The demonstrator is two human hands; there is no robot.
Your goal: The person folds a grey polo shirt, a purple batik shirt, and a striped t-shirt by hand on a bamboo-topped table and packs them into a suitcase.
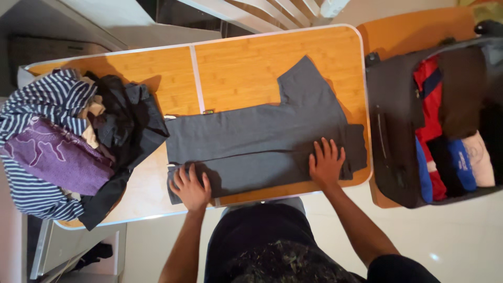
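i see a dark grey knit garment (262, 141) spread flat on the orange wood-grain folding table (241, 68), its near long edge folded over toward me and one sleeve pointing toward the far edge. my left hand (191, 187) lies palm down on the near left corner of the fold, fingers spread and flat — it grips nothing, only presses. my right hand (326, 162) does the same at the right end of the fold, fingers fanned open on the cloth.

to the left, on the table's end, sits a loose heap of clothes: a navy-and-white striped piece (36, 141), a purple patterned cloth (57, 157) on top of it, and a crumpled black garment (126, 126) just beside the grey one, touching its left edge.

to the right, apart from the table, a black soft-sided suitcase (393, 120) lies open — inside are a red garment (429, 99), a brown one (463, 94), blue folded pieces (463, 165) and a pale pink item (483, 157), packed side by side.
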